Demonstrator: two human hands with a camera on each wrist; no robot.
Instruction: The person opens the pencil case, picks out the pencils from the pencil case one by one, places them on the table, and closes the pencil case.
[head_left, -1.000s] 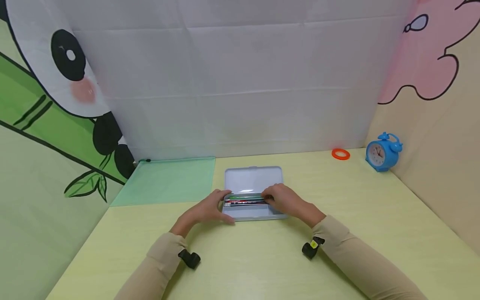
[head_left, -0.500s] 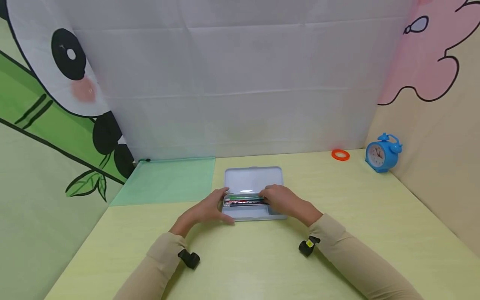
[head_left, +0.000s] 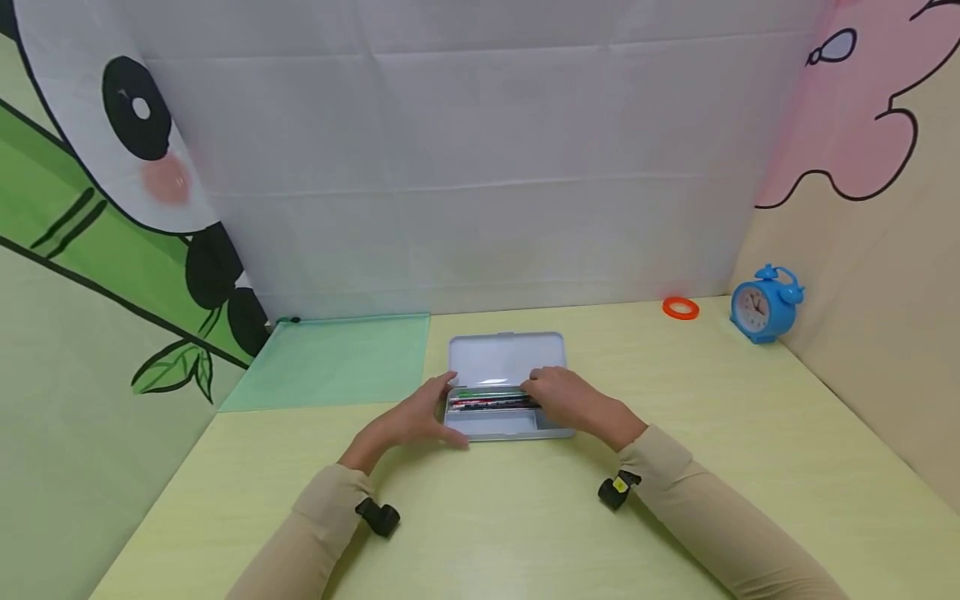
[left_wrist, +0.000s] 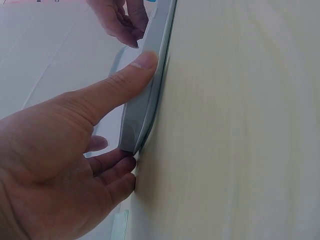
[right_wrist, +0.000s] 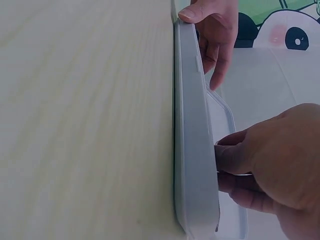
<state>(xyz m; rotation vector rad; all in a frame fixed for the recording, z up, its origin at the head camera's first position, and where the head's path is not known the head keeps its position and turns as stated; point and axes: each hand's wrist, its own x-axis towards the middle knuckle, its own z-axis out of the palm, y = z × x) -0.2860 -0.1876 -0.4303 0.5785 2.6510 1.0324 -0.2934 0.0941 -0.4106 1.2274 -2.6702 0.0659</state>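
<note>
An open white pencil case [head_left: 495, 427] lies on the table, its lid [head_left: 506, 358] folded back away from me. Several thin pencils [head_left: 483, 402], green, red and dark, lie side by side in its long compartment. My left hand [head_left: 411, 417] holds the case's left end, thumb on the front wall [left_wrist: 150, 75] and fingers around the corner. My right hand [head_left: 573, 402] reaches into the case from the right, with curled fingers at the pencils' right ends. In the right wrist view the case wall [right_wrist: 197, 150] hides the fingertips of that hand [right_wrist: 280, 165] and the pencils.
A pale green mat [head_left: 337, 362] covers the table's back left. Toward the back right lie an orange-red ring [head_left: 680, 308] and a blue alarm clock [head_left: 765, 306]. A white cloth backdrop [head_left: 480, 167] rises behind the table [head_left: 495, 525].
My right hand has shifted slightly left, then a touch back to the right, along the pencils. My left hand stays on the case, which has hardly moved.
</note>
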